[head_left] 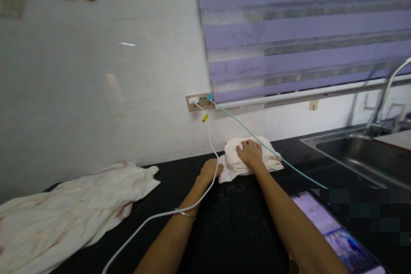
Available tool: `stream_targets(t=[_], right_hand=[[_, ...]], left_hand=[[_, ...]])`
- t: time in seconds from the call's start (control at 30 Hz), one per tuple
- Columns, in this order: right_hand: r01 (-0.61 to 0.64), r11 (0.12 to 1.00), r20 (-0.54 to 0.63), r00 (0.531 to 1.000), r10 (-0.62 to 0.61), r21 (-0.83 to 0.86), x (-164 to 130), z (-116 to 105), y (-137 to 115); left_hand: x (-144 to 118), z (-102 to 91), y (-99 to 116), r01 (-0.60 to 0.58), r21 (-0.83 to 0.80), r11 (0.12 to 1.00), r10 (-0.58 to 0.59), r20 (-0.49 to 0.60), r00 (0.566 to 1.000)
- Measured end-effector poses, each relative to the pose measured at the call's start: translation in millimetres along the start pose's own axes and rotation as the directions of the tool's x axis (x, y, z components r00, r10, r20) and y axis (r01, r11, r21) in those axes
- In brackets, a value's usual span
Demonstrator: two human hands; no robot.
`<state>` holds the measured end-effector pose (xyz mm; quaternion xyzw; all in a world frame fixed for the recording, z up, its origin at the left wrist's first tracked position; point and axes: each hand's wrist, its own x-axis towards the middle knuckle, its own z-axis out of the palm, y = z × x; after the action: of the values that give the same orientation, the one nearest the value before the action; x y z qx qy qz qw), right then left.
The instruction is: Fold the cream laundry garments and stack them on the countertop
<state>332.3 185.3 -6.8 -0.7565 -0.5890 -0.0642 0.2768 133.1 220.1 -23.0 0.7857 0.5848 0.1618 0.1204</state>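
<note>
Folded cloth (248,160) sits at back of black counter (231,222) near wall; right hand (249,153) flat & open on top, left hand (210,170) pinching its corner; imo press evenly w/ edges aligned, clear of white cable (180,210).

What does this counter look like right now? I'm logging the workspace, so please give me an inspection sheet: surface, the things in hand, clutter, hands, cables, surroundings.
Surface: black countertop, dark and speckled.
Things in hand: folded white cloth lying by the wall.
Clutter: unfolded white garment spread at the left; phone with lit screen at the right.
Hands: left hand at the folded cloth's left edge, its grip not clear; right hand pressed flat on top, open.
Cables: white cable and teal cable run from the wall socket; the white one crosses the left wrist.
Surroundings: tiled wall, purple blind, steel sink with tap.
</note>
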Motion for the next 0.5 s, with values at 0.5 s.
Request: stream_targets(t=[0.5], right_hand=[[0.189,0.980,-0.185,0.967,-0.174,0.065,6.9,-36.7,-46.1]], left_hand=[[22.1,5.4,-3.3,-0.134,-0.499,0.856,0.016,-0.234,0.972]])
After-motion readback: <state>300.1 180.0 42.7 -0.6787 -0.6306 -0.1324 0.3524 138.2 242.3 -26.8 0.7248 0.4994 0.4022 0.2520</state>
